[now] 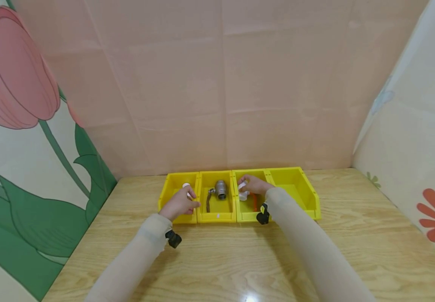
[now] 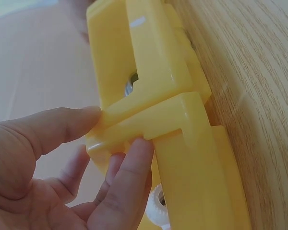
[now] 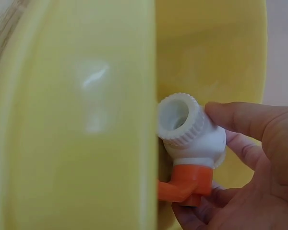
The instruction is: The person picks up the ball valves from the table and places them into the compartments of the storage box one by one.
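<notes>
In the head view my left hand [image 1: 181, 204] reaches over the leftmost yellow bin [image 1: 170, 188], beside a white fitting [image 1: 186, 185] partly hidden behind it. In the left wrist view its thumb lies at the rim between two bins, fingers loosely bent on the leftmost bin's side; a white ribbed ring [image 2: 157, 207] shows below them, not gripped. My right hand [image 1: 254, 184] is in the third bin, holding a white plastic valve with an orange handle [image 3: 194, 143] between thumb and fingers. The valve's lower end is partly hidden by the bin wall.
In the second bin [image 1: 217, 217] lies a metal ball valve [image 1: 221, 189] with a lever handle. The rightmost bin [image 1: 296, 191] adjoins the third one. The bins stand in a row on a wood-grain table [image 1: 217, 256], before a pinkish cloth backdrop [image 1: 217, 105].
</notes>
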The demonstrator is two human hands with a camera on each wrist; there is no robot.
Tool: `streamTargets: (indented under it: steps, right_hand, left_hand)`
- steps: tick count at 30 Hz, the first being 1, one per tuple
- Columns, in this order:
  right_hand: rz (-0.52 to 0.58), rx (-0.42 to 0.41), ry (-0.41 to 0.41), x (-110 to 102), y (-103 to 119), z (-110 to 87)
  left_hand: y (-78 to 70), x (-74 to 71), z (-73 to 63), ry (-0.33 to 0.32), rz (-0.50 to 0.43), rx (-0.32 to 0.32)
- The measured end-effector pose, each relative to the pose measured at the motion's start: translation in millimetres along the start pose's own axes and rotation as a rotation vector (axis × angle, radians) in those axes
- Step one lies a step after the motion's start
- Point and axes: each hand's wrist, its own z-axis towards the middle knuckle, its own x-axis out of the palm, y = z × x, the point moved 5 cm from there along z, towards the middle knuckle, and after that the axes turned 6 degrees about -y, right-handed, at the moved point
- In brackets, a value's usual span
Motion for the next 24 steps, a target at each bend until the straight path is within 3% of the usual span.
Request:
streamTargets:
  steps: [12,22,24]
  right_hand:
    - [0.097,-0.023,0.078,4.0,-1.1,-0.7]
    - [-0.039,-0.015,0.034,7.2,3.3,-1.5]
    - [-0.026,-0.020,0.032,3.8,1.7,-0.6]
  left_hand:
    - [-1.2,-0.1,-1.5,-0.002,-0.002,0.002]
    - [-1.4,0.3,-0.9,0.000,-0.006,0.001]
    - [-1.4,0.2,-0.5,-0.002,0.001,0.000]
